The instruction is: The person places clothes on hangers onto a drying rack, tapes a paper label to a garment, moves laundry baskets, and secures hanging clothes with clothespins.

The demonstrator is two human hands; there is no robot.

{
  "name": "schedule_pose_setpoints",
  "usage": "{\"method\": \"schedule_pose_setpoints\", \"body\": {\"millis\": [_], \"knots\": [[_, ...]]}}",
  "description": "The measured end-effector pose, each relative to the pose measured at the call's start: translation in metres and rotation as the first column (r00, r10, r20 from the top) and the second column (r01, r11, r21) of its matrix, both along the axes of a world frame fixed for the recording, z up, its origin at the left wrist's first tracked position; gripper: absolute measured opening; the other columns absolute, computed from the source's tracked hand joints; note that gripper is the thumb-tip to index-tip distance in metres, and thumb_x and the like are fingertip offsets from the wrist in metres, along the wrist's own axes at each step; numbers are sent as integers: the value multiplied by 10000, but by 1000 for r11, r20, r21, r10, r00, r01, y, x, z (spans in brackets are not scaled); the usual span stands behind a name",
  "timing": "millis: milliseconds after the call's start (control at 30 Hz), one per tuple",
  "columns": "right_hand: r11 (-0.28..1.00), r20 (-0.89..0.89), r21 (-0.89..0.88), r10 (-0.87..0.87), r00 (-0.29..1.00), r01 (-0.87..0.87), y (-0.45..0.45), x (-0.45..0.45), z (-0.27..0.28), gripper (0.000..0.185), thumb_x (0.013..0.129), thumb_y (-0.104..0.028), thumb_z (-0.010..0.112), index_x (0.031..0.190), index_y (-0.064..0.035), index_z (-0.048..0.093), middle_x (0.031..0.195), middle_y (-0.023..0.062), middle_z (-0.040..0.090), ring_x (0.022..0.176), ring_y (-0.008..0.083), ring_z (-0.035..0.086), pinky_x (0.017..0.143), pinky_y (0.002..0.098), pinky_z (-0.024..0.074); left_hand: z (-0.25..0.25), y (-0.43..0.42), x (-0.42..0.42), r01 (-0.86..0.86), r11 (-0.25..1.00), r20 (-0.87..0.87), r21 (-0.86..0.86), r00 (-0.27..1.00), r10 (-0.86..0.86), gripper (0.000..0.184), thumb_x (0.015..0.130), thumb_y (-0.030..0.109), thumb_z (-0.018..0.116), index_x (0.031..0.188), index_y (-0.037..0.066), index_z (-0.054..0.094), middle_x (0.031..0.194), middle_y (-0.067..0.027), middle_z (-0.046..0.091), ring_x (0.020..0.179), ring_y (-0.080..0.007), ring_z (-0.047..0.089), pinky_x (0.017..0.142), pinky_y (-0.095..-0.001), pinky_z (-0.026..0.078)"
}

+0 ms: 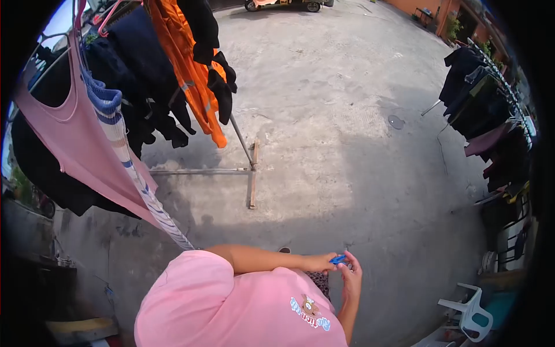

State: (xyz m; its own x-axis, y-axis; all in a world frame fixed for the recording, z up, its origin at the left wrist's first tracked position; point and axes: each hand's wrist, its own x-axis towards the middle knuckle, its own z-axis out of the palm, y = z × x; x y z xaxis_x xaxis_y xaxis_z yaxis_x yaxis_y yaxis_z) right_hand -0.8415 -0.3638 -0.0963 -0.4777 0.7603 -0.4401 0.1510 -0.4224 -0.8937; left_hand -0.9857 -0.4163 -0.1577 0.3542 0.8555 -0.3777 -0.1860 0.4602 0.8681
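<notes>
A small blue object, which looks like a clothes clip, is between my two hands in front of the pink shirt. My left hand has its fingers closed on one end of it. At its other side, the raised fingers of my right hand are partly curled, with thumb and a finger near or on the blue piece. Left of my arms hang a pink tank top, a striped knit garment, an orange garment and dark clothes.
A metal rack stand with a wooden foot rests on the concrete ground. More clothes hang on a line at the right. A white plastic chair is at the lower right, and a vehicle stands far ahead.
</notes>
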Motion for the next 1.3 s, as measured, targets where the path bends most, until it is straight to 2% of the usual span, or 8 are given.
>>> {"method": "schedule_pose_setpoints", "body": {"millis": [133,333,667,867,1000,1200,1267,1300], "knots": [[978,68,148,140,988,-149,46,-41,-12,403,660,-37,634,1056,-42,558,881,3,551,633,60,452,526,190,373,4,32,-52,72,980,-611,187,789,59,252,776,247,525,955,78,469,775,-128,556,718,-278,564,608,-368,421],[500,555,541,393,733,-677,162,-122,-19,384,588,-116,701,955,-74,596,794,35,566,562,136,463,530,270,405,8,117,-135,-3,980,-705,197,695,144,253,738,224,513,950,85,506,796,-159,587,757,-338,565,631,-429,408],[403,525,449,603,600,-798,352,-260,-12,297,637,-130,661,898,-34,557,776,41,568,551,129,454,512,285,397,29,267,-242,-308,938,-649,160,683,335,272,764,195,498,1007,74,483,818,-111,577,770,-262,565,677,-363,424],[793,-174,-10,599,782,-609,406,-406,16,312,809,-353,450,949,-75,447,845,151,590,479,114,459,380,206,333,-17,265,-336,-706,677,-478,206,531,699,283,809,121,468,1072,21,445,863,-82,549,830,-180,542,768,-294,418],[638,-807,6,458,373,-770,400,-510,96,393,857,-455,319,992,-91,379,957,282,555,386,138,451,325,203,323,-74,243,-405,-748,629,-577,210,425,698,255,816,129,465,1044,15,479,865,-78,560,826,-162,545,769,-293,422],[590,-957,232,279,-74,-773,398,-612,220,275,912,-341,248,923,-76,320,668,254,575,286,200,435,265,240,301,-52,251,-519,-832,554,-623,-30,449,640,296,757,187,510,1017,46,517,901,-151,599,864,-262,572,752,-338,433],[700,-954,126,280,108,-703,409,-623,241,213,925,-260,217,886,-70,305,545,189,541,264,199,410,251,246,278,-63,259,-550,-844,535,-644,-40,431,632,303,760,192,507,1027,47,515,907,-140,601,878,-261,571,759,-343,432],[510,-967,105,-147,-207,-854,405,-663,237,521,888,-390,387,540,-17,493,441,84,469,302,173,420,257,259,291,-63,264,-565,-862,507,-631,-23,406,661,301,762,194,505,1026,49,516,911,-137,602,879,-261,571,758,-344,432]]}}
